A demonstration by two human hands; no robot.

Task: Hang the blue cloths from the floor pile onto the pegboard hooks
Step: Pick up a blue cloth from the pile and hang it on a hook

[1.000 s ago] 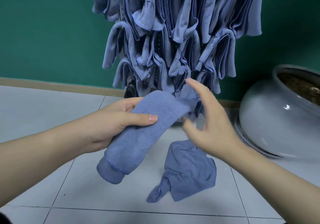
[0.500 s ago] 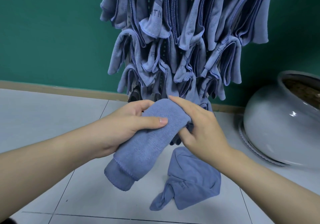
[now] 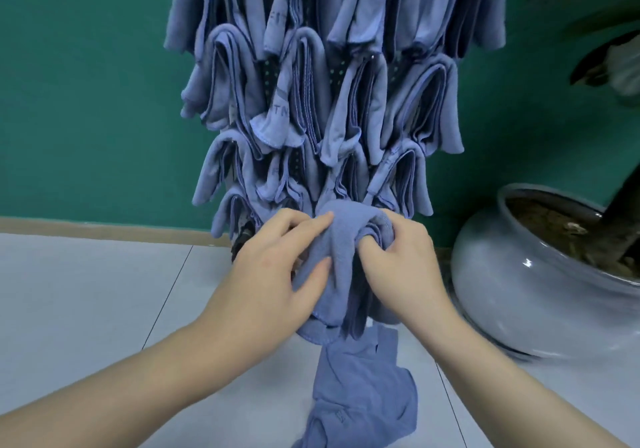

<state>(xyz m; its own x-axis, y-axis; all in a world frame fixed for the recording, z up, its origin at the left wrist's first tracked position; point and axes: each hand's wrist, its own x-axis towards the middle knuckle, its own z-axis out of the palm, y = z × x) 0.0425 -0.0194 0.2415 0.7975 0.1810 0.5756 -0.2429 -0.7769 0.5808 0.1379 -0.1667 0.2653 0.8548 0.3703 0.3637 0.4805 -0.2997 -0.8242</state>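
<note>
At the lower centre of the frame, a crumpled blue microfibre cloth (image 3: 360,392) is seen on the pale tiled floor (image 3: 86,309). Above it, a folded blue cloth (image 3: 332,274) is gripped by the left hand (image 3: 273,274) and the right hand (image 3: 398,260), fingers curled around it. Behind, hung blue cloths (image 3: 294,101) on the dark pegboard (image 3: 334,73) are printed "FITN". A grey ceramic planter (image 3: 519,291) is at the right.

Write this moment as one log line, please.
step: hanging | left hand: holds folded cloth | right hand: grips it | floor cloth: waiting

Grey plant pot (image 3: 540,295) (soil inside) on tiled floor (image 3: 86,302).
</note>
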